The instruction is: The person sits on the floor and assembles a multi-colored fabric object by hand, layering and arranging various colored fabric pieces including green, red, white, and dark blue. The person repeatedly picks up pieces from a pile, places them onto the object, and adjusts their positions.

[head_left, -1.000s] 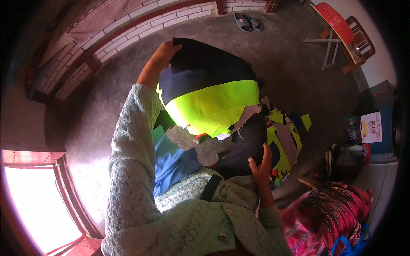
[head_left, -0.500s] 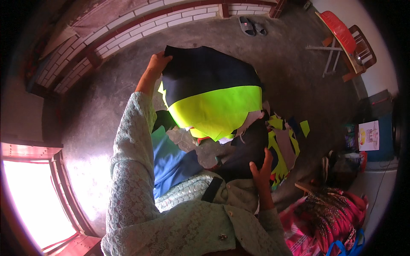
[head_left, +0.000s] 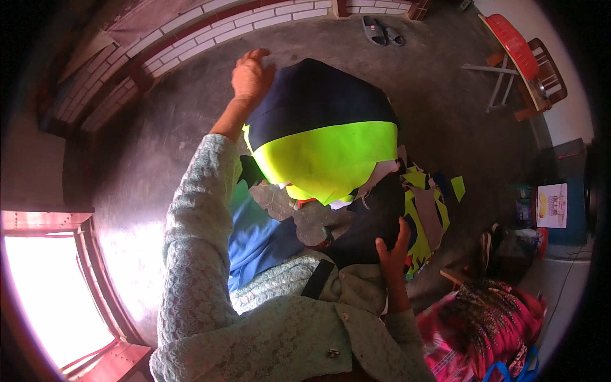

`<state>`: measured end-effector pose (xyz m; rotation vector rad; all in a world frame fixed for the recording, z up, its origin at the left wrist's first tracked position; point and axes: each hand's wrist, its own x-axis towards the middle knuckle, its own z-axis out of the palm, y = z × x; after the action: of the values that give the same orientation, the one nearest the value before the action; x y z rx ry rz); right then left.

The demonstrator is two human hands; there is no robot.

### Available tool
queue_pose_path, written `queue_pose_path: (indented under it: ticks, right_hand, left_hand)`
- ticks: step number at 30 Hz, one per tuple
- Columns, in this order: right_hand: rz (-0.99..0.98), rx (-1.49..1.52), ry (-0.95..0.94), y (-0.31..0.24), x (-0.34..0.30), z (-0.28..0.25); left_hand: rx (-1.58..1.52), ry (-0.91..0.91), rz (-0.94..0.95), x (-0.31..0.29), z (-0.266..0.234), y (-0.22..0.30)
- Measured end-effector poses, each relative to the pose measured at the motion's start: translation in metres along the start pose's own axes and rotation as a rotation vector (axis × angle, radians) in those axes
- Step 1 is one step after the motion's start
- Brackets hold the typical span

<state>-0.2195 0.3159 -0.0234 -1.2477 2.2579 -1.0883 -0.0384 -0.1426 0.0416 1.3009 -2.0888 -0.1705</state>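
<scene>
A piece of cloth with a navy part [head_left: 318, 95] and a bright yellow-green part [head_left: 328, 153] is spread in front of me. My left hand [head_left: 251, 79] is at its far left edge, fingers bent and a little apart; no pinch on the edge shows. Over dark cloth [head_left: 366, 223] at my lap, my right hand [head_left: 394, 248] is open, thumb and fingers spread. Blue cloth [head_left: 258, 239] hangs to the left of the lap.
Yellow-green and grey cloth scraps [head_left: 426, 213] lie on the floor at right. Pink patterned fabric [head_left: 490, 325] is heaped nearer me. Sandals [head_left: 382, 32] rest on the far floor; a red chair [head_left: 509, 48] stands far right. A low white brick wall [head_left: 238, 28] runs behind.
My left hand has come off its pinch on the cloth's corner and moved slightly up and right. The corner no longer sticks up. My right hand has hardly moved.
</scene>
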Motion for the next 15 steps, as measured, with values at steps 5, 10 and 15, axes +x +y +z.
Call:
queue_pose_path:
  ticks: [5,10,15]
  right_hand:
    - [0.001,-0.010,-0.010,0.000,0.001,-0.001]
    - [0.025,0.035,-0.020,-0.001,0.002,-0.002]
    - [0.022,0.037,-0.011,0.000,0.001,0.001]
  left_hand:
    - [0.088,-0.174,0.249,-0.030,0.025,0.040]
    - [0.186,-0.317,0.239,-0.057,0.042,0.045]
    - [0.151,-0.337,0.221,-0.054,0.038,0.045]
